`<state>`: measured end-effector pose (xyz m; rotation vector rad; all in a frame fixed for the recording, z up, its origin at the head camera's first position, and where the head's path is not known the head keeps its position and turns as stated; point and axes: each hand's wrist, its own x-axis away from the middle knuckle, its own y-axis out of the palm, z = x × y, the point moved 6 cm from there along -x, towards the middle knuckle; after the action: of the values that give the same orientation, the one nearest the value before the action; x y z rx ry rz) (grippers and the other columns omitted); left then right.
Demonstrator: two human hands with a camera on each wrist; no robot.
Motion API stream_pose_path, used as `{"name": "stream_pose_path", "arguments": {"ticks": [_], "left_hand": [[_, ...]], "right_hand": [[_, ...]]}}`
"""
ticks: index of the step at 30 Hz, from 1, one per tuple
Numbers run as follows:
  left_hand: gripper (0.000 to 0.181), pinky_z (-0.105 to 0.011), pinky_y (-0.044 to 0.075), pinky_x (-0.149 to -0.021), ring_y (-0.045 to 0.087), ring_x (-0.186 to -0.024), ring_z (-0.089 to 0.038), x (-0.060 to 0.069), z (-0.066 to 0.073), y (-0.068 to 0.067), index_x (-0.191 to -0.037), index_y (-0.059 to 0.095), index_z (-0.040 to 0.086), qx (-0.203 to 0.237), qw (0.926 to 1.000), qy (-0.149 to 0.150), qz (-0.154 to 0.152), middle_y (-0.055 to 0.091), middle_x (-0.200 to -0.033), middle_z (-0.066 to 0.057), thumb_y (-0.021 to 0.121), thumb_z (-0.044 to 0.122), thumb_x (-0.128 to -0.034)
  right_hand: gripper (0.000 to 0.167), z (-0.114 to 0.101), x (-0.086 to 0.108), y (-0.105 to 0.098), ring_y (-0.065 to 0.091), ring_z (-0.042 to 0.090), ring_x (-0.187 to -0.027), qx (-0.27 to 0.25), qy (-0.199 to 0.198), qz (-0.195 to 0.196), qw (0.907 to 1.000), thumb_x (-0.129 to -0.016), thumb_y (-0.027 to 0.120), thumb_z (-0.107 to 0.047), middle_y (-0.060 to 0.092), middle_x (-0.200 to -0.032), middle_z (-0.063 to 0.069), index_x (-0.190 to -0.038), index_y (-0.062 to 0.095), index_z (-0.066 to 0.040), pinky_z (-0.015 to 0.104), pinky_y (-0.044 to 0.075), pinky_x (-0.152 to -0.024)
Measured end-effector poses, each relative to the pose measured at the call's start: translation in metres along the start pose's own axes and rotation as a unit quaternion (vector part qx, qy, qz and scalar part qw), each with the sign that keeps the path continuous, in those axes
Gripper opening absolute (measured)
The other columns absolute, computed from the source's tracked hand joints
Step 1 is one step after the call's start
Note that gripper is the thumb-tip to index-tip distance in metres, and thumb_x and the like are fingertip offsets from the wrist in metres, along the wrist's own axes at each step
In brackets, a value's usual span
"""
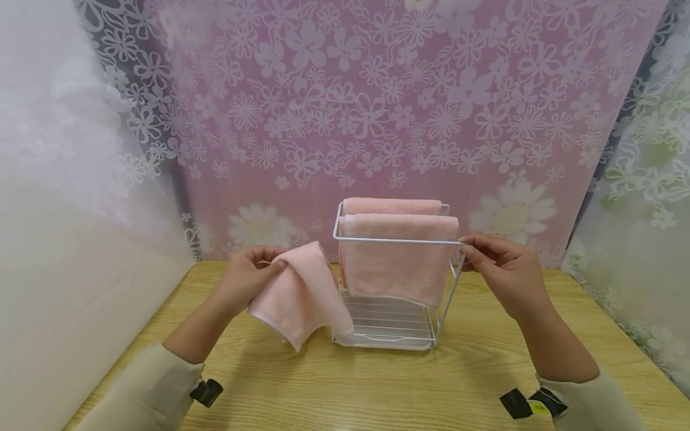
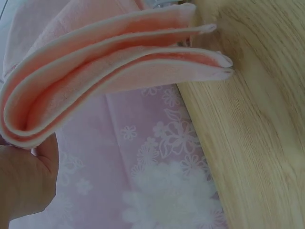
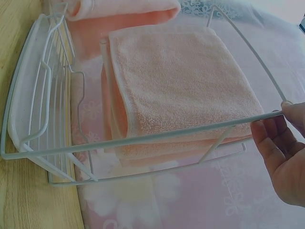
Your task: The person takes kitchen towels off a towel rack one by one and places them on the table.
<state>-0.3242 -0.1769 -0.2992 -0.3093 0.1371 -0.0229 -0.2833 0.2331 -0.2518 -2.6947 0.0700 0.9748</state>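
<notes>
A folded pink towel (image 1: 302, 290) hangs from my left hand (image 1: 242, 281), which pinches its upper edge between thumb and fingers to the left of a white wire rack (image 1: 399, 241). Layered folds of this towel (image 2: 109, 67) fill the left wrist view above the left hand (image 2: 29, 181). With thumb and fingertips my right hand (image 1: 509, 272) pinches the rack's upper right front corner. Two pink towels hang over the rack's bars, a front towel (image 1: 401, 260) and a back towel (image 1: 393, 206) mostly hidden behind it. In the right wrist view, the right hand (image 3: 286, 155) grips the wire.
The rack stands on a wood-grain table (image 1: 431, 389), with a white tray (image 1: 385, 343) at its base. Behind it hangs a pink flowered curtain (image 1: 302, 120). A pale panel (image 1: 81, 179) closes the left side, and a flowered sheet (image 1: 647, 251) the right.
</notes>
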Motion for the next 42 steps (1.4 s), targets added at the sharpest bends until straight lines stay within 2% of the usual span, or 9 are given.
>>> {"name": "stream_pose_path", "arguments": {"ticks": [7, 12, 15, 22, 27, 31, 34, 38, 42], "left_hand": [[0.030, -0.034, 0.056, -0.069, 0.065, -0.090, -0.021, -0.015, -0.004, 0.008, -0.118, 0.066, 0.002, 0.042, 0.9989, -0.013, 0.015, 0.063, -0.110, -0.012, 0.070, 0.017, -0.0916], [0.031, -0.032, 0.056, -0.069, 0.065, -0.088, -0.021, -0.026, -0.005, 0.014, -0.119, 0.065, 0.000, 0.087, 0.9955, -0.026, 0.027, 0.060, -0.107, -0.012, 0.069, 0.015, -0.0921], [0.028, -0.031, 0.057, -0.070, 0.066, -0.087, -0.020, -0.034, -0.005, 0.017, -0.117, 0.066, 0.001, 0.099, 0.9936, -0.033, 0.043, 0.060, -0.107, -0.012, 0.068, 0.014, -0.0920], [0.026, -0.028, 0.056, -0.068, 0.065, -0.082, -0.017, -0.047, 0.002, 0.025, -0.115, 0.066, -0.003, 0.125, 0.9886, -0.018, 0.081, 0.060, -0.101, -0.011, 0.067, 0.008, -0.0914], [0.026, -0.024, 0.054, -0.065, 0.062, -0.077, -0.013, -0.051, 0.002, 0.033, -0.116, 0.065, -0.004, 0.180, 0.9803, -0.020, 0.079, 0.060, -0.091, -0.005, 0.067, 0.005, -0.0916], [0.030, -0.023, 0.054, -0.068, 0.062, -0.080, -0.013, -0.052, -0.009, 0.035, -0.123, 0.062, -0.004, 0.230, 0.9702, -0.042, 0.062, 0.060, -0.094, -0.004, 0.064, 0.003, -0.0935], [0.035, -0.023, 0.054, -0.071, 0.063, -0.085, -0.013, -0.051, -0.021, 0.031, -0.129, 0.058, -0.003, 0.239, 0.9670, -0.063, 0.061, 0.059, -0.100, -0.004, 0.062, 0.005, -0.0952], [0.037, -0.023, 0.054, -0.071, 0.063, -0.085, -0.012, -0.050, -0.040, 0.019, -0.130, 0.056, -0.005, 0.217, 0.9710, -0.071, 0.069, 0.058, -0.101, -0.005, 0.063, 0.006, -0.0950], [0.039, -0.023, 0.054, -0.070, 0.062, -0.084, -0.011, -0.050, -0.057, 0.004, -0.132, 0.054, -0.006, 0.181, 0.9783, -0.076, 0.067, 0.058, -0.102, -0.005, 0.062, 0.007, -0.0957]], "right_hand": [[0.017, 0.001, 0.000, 0.000, 0.067, 0.018, -0.071, -0.004, 0.000, 0.000, 1.0000, -0.094, 0.062, 0.000, 0.069, -0.092, 0.003, -0.106, 0.069, 0.010, 0.025, 0.057, -0.067], [0.017, 0.001, 0.000, -0.001, 0.066, 0.016, -0.072, -0.001, -0.001, 0.001, 1.0000, -0.094, 0.062, 0.000, 0.068, -0.093, 0.005, -0.107, 0.069, 0.010, 0.026, 0.057, -0.068], [0.017, 0.000, 0.000, -0.001, 0.066, 0.016, -0.072, 0.003, -0.001, 0.002, 1.0000, -0.094, 0.062, 0.000, 0.068, -0.094, 0.005, -0.107, 0.069, 0.010, 0.025, 0.057, -0.068], [0.017, -0.001, 0.000, 0.000, 0.067, 0.017, -0.072, 0.001, -0.001, 0.004, 1.0000, -0.094, 0.062, 0.000, 0.068, -0.094, 0.003, -0.107, 0.069, 0.010, 0.025, 0.057, -0.068], [0.018, 0.000, 0.000, 0.000, 0.067, 0.017, -0.072, 0.003, 0.001, 0.004, 1.0000, -0.094, 0.062, 0.000, 0.068, -0.094, 0.005, -0.107, 0.069, 0.009, 0.026, 0.057, -0.069], [0.018, 0.000, 0.000, 0.000, 0.067, 0.016, -0.072, -0.002, 0.002, 0.003, 1.0000, -0.094, 0.062, -0.001, 0.068, -0.095, 0.008, -0.106, 0.069, 0.009, 0.027, 0.057, -0.069], [0.017, 0.000, 0.000, 0.000, 0.067, 0.016, -0.072, -0.007, 0.001, 0.004, 1.0000, -0.094, 0.062, 0.000, 0.068, -0.094, 0.009, -0.106, 0.069, 0.010, 0.027, 0.057, -0.069], [0.017, -0.001, 0.000, 0.000, 0.067, 0.016, -0.071, -0.009, -0.001, 0.005, 0.9999, -0.094, 0.062, 0.000, 0.068, -0.093, 0.006, -0.106, 0.069, 0.010, 0.026, 0.057, -0.068], [0.017, -0.001, 0.000, 0.000, 0.066, 0.015, -0.071, -0.019, -0.002, 0.007, 0.9998, -0.093, 0.062, 0.002, 0.069, -0.093, 0.005, -0.106, 0.068, 0.011, 0.026, 0.057, -0.068]]}}
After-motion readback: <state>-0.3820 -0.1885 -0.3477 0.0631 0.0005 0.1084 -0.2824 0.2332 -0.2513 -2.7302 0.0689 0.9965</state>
